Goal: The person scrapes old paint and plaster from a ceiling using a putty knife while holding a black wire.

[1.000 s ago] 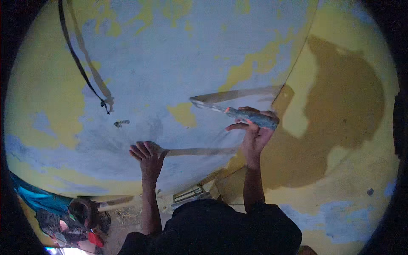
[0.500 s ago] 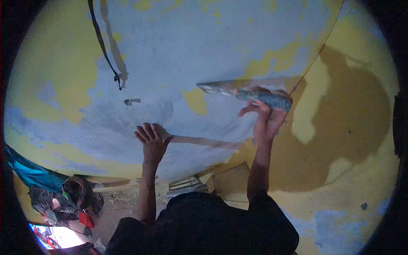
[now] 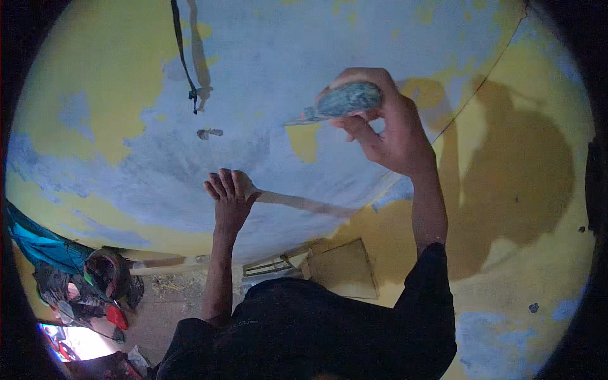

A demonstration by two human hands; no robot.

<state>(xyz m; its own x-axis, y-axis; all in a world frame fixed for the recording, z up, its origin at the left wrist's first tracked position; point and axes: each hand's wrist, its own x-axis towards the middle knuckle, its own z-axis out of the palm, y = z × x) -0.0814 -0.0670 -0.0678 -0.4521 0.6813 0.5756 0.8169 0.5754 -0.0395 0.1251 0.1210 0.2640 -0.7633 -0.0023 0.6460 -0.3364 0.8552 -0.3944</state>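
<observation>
Left hand (image 3: 233, 197) spread on wall (image 3: 266, 57) — likely bracing; right hand (image 3: 398, 130) wrapped round scraper (image 3: 350, 98), pointing toward 9 o'clock.

The floor (image 3: 168, 316) is a dull brown and kinda dirty, with pale bits of debris (image 3: 170, 285) scattered along its far edge. Off to the left there's a messy dark heap (image 3: 56, 283), with a red thing (image 3: 116, 316) at its edge, but it's too dim to tell what's actually in there.
</observation>
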